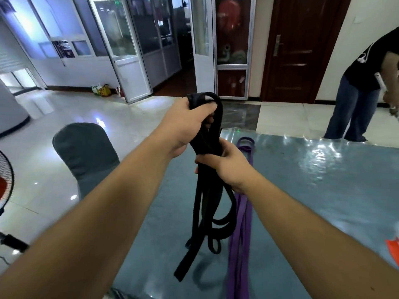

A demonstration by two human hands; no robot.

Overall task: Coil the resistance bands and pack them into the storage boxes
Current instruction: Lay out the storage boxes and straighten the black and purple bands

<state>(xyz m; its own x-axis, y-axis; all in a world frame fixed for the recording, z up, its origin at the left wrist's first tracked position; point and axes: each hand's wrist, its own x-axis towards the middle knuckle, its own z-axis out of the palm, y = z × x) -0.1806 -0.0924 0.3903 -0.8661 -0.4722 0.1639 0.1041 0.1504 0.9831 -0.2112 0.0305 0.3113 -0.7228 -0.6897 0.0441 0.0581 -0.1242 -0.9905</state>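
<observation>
The person is holding a black resistance band (203,190) up over a table (302,190) covered in a shiny blue-grey sheet. The left hand (185,124) is gripping the top of the bundle, fingers curled round several gathered loops that are arching over the hand. The right hand (224,167) is clutching the same strands just below, fingers wrapped round them. The band's long axis is running nearly upright, top end pointing away from the person, and its lower loops are hanging down, with one flat end trailing toward the near left of the table.

A purple resistance band (239,244) is lying stretched out flat on the table just right of the black one, its long axis running from the near edge away from the person, its far looped end pointing at the table's far edge.

A grey-covered chair (84,154) is standing left of the table. Another person (362,87) in a black top and jeans is bending over beyond the table's far right corner.
</observation>
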